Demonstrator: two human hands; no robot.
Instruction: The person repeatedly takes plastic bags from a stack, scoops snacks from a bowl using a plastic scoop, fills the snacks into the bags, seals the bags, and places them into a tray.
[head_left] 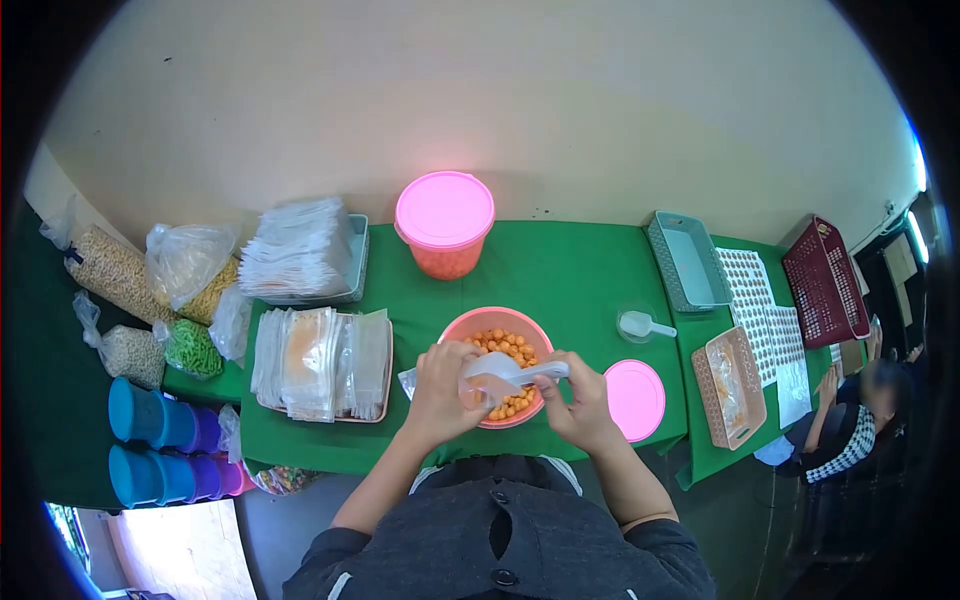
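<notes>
Right in front of me a salmon-pink tub (546,338) holds many round orange snack balls (517,348). Over it, my right hand (582,405) grips a white plastic scoop (498,366) by its handle. My left hand (440,385) is closed on a clear plastic bag (484,388), whose outline is hard to see. The scoop's head lies at the bag, close to my left fingers. Whether snack balls are in the scoop or the bag, I cannot tell.
Flat plastic bags fill a tray (388,400) at left. A lidded pink bucket (446,215) stands behind, a loose pink lid (635,400) and second scoop (640,325) at right. Baskets (690,262) and sticker sheets (757,300) lie farther right, near another person (850,425).
</notes>
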